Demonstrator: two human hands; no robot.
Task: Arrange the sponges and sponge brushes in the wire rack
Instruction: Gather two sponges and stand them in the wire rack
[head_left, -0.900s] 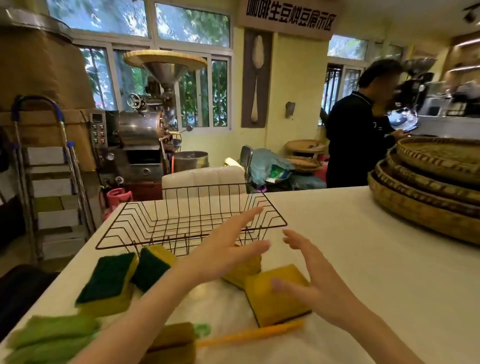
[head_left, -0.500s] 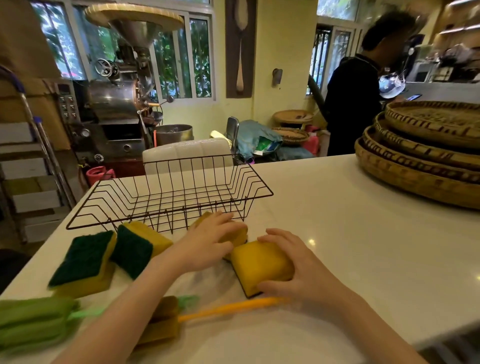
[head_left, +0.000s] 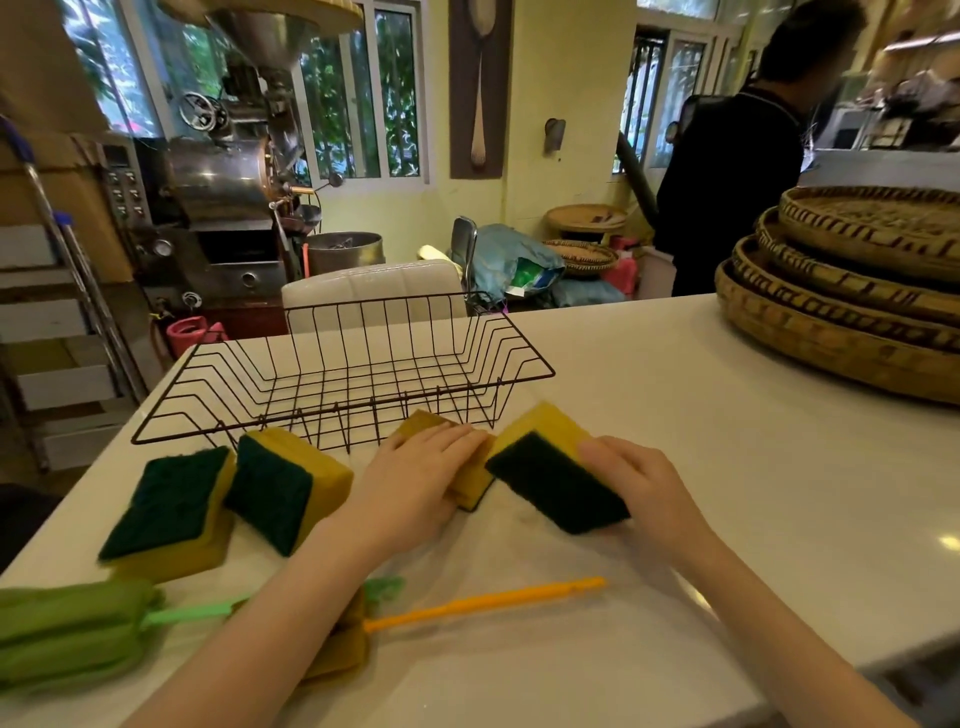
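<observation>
Over at the far left edge of the white counter (head_left: 701, 415) lies a green sponge brush (head_left: 67, 629), its soft head looking limp and floppy, so its thin green stem seems the surer place to take it. Next along sit two sponges, green scouring side showing: one lying flat (head_left: 166, 512), and a second (head_left: 283, 486) tilted up beside it, both just in front of the wire rack (head_left: 343, 379), which holds nothing yet. These look light and springy; I'd judge a pinch across the yellow foam sides would do, since the foam will give and the rough pad won't slip. The left hand (head_left: 415, 483) lies over a third sponge (head_left: 470, 480), fingers curled down on top of it, closed around it though it rests on the counter. Below, an orange-handled sponge brush (head_left: 483, 603) lies flat, its head partly hidden under the left forearm. To the right, the right hand (head_left: 641, 488) grips a fourth sponge (head_left: 556, 475) by its end, tipped up with the dark pad facing me, near the rack's front right corner. Farther right stands a stack of woven trays (head_left: 852, 306), well clear.
</observation>
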